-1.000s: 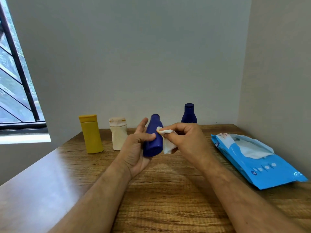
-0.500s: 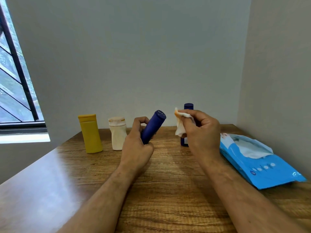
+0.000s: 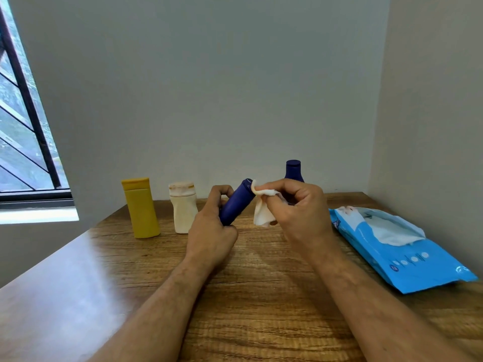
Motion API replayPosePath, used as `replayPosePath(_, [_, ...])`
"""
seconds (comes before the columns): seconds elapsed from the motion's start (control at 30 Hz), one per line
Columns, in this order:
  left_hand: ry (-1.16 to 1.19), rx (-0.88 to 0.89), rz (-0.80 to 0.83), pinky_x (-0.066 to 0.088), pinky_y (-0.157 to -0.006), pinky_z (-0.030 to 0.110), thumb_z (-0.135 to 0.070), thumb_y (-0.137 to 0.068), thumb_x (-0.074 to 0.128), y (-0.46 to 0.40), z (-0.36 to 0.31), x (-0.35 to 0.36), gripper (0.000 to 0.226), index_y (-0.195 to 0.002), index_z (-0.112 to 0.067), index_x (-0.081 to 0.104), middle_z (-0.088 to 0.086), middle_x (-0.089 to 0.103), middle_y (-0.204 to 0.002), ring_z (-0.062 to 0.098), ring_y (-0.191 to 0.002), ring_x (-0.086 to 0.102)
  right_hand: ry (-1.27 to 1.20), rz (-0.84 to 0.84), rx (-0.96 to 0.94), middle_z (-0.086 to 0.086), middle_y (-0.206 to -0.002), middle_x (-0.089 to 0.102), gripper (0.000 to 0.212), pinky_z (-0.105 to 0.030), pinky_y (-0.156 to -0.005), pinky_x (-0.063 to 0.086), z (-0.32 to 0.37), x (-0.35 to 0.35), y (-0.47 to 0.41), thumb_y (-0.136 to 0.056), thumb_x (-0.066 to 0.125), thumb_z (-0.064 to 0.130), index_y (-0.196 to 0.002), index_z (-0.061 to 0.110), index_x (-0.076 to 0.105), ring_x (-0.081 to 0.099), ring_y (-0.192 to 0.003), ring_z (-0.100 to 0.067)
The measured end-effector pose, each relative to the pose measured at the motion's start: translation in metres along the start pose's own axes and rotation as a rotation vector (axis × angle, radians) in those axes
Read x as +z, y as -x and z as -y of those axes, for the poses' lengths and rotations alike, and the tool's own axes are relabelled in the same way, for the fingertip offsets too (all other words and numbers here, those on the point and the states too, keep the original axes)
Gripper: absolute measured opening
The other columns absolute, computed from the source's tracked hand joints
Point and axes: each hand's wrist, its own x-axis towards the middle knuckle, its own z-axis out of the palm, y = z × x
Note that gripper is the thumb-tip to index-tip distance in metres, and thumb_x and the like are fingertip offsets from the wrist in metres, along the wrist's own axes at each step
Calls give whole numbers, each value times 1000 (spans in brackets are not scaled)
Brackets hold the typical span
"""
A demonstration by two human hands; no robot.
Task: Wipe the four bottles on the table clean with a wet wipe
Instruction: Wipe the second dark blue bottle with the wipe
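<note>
Head view: half a second ago the right hand held the crumpled white wet wipe lifted clear of the slim dark blue plastic bottle; now the wipe's top corner touches the bottle's upper end, so, as I judge it, a fresh stroke on this bottle's tip is starting and the bottle is not yet finished; the left hand has kept the bottle tilted, top leaning toward the wipe. Left grip: fingers curled round the bottle's lower part, so the bottle juts up and right out of the fist; right grip: thumb and fingers pinching the wipe, its loose end hanging just right of the bottle. Left of the bottle stand a cream plastic bottle and, further left, a yellow plastic bottle on the wooden worktop; behind and right of it, a second dark blue bottle; well right, a blue wipe packet.
</note>
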Motion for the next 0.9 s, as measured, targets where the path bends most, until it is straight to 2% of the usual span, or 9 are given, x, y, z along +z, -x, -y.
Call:
replayPosePath(0.13, [10, 21, 29, 56, -91, 46, 11, -71, 64, 1, -1, 1, 79, -117, -48, 39, -7, 60, -110, 17, -98, 63, -199, -56, 92, 16, -83, 72, 17, -15, -49, 49, 6, 2, -1, -89, 67, 13, -91, 27, 76, 66, -78, -5])
replayPosePath(0.23, [13, 38, 22, 56, -89, 45, 11, -70, 63, 1, 0, 1, 77, -119, -45, 41, -6, 61, -108, 17, -95, 63, -108, -25, 57, 24, -81, 70, 16, -11, -54, 49, 6, 2, 0, -89, 67, 15, -94, 28, 75, 66, -78, -3])
replayPosePath(0.4, [-1, 26, 4, 56, -92, 45, 12, -70, 64, 0, 3, -1, 77, -116, -46, 41, -8, 62, -111, 16, -99, 64, -44, 65, 39, 28, -80, 69, 14, -12, -58, 52, 6, 2, 1, -87, 70, 19, -97, 27, 74, 66, -84, -1])
replayPosePath(0.53, [-39, 26, 18, 54, -90, 39, 11, -71, 64, 0, 3, 0, 79, -115, -49, 38, -19, 57, -103, 14, -95, 63, -141, 24, 177, 11, -83, 71, 13, -17, -49, 50, 9, 3, 0, -87, 69, 22, -98, 21, 77, 65, -71, -5])
replayPosePath(0.67, [-36, 33, 19, 54, -85, 37, 11, -69, 63, 0, 3, -1, 78, -114, -48, 39, -12, 60, -102, 14, -89, 62, -157, -13, 322, 7, -83, 68, 14, -22, -47, 52, 8, 3, -3, -91, 65, 18, -99, 22, 75, 64, -61, -6])
replayPosePath(0.8, [-28, 36, 26, 51, -84, 35, 11, -69, 63, 0, 2, -1, 79, -113, -49, 38, -11, 60, -103, 14, -91, 62, -299, -16, 391, -3, -90, 69, 13, -29, -50, 55, 11, 3, -5, -93, 61, 13, -96, 20, 72, 67, -66, -12])
replayPosePath(0.9, [-47, 22, 46, 48, -85, 33, 11, -71, 63, 0, 2, -2, 81, -110, -54, 35, -14, 58, -102, 9, -91, 60, -453, -72, 410, -7, -96, 69, 19, -29, -47, 54, 12, 1, -8, -94, 57, 8, -93, 20, 71, 68, -69, -17])
